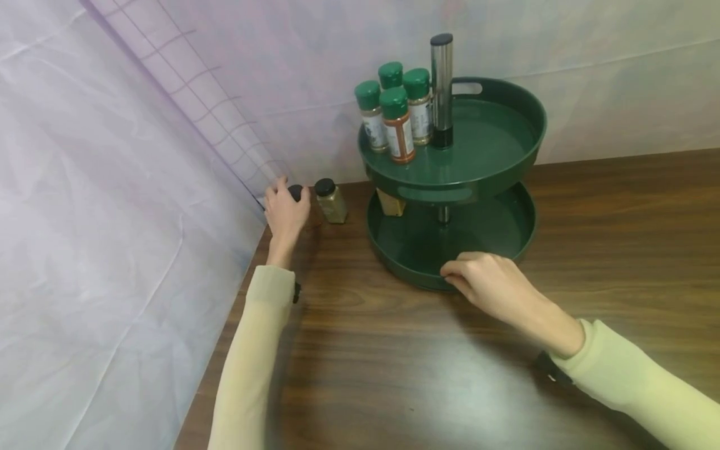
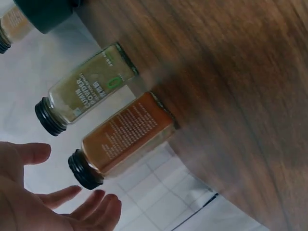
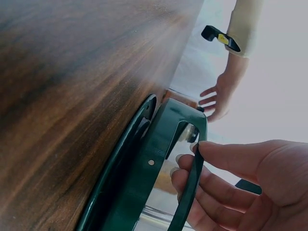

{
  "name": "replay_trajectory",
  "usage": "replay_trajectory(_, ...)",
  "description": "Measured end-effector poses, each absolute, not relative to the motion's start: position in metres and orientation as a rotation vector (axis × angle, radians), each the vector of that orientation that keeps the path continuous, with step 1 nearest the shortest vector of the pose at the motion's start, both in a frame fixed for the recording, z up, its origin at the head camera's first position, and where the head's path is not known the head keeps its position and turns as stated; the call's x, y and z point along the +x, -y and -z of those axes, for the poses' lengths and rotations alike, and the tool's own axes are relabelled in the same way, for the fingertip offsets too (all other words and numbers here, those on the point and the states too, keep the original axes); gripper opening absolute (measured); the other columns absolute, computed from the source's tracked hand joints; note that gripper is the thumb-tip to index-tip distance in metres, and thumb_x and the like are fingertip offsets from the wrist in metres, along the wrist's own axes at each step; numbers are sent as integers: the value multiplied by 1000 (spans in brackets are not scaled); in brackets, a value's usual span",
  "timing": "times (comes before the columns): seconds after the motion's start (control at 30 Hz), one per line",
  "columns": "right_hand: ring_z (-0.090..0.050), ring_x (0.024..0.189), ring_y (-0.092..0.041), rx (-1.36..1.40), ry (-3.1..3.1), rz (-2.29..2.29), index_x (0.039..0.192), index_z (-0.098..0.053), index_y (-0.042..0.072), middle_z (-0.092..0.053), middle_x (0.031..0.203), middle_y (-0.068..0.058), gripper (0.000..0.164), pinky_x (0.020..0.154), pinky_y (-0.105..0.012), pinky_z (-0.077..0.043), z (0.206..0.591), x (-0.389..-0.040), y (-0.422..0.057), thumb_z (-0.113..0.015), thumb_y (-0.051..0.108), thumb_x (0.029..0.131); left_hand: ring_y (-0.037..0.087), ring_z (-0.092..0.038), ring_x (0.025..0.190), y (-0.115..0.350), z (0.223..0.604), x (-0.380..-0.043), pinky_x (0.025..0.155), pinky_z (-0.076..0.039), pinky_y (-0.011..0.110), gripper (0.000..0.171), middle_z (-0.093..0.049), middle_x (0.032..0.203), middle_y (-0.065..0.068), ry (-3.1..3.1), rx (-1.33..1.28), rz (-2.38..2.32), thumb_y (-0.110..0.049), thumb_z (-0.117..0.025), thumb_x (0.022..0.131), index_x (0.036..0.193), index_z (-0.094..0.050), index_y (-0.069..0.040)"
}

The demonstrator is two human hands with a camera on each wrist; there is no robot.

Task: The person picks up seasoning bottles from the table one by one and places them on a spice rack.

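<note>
The left hand [image 1: 285,212], at middle left of the head view, reaches its spread fingers over the black cap of an orange-brown spice jar [image 2: 122,137]. The left wrist view shows the fingers straight and apart, not closed on the jar. It is hard to tell whether they touch the cap.

A second black-capped jar [image 1: 330,200], with greenish powder, stands just beside the first on the wooden table [image 1: 619,219].

The right hand [image 1: 488,284], lower centre, pinches the rim of the lower tier of a dark green two-tier turntable [image 1: 509,140], thumb outside and fingers inside.

Four green-capped jars [image 1: 398,125] cluster on the upper tier beside the metal centre post [image 1: 441,87]. One more jar [image 1: 390,204] on the lower tier is mostly hidden by the upper tier.
</note>
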State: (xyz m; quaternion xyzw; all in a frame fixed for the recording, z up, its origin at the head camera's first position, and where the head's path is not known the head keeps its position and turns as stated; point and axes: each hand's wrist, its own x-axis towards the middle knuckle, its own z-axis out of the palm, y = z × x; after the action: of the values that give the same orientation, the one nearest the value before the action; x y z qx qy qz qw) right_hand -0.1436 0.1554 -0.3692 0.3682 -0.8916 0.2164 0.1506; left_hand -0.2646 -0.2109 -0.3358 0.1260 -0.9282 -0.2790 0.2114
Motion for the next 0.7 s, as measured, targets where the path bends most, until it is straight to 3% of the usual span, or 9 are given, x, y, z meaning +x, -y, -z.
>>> replay_trajectory(0.23, -69, 76, -20, 1057, 2565, -617, 94, -78, 7, -70, 85, -3, 12, 63, -37, -57, 369, -144, -155, -79, 1, 85, 44, -45, 125, 216, 339, -267, 97, -43, 58, 52, -46, 138, 27, 2621, 359, 805, -31, -58, 100, 144, -48, -4)
replay_trajectory(0.7, -69, 75, -19, 1055, 2560, -618, 94, -78, 7, -70, 84, -2, 11, 63, -36, -57, 370, -143, -155, -80, 2, 84, 44, -51, 126, 219, 343, -271, 98, -45, 60, 47, -52, 138, 24, 2566, 355, 786, -24, -64, 99, 141, -55, -4)
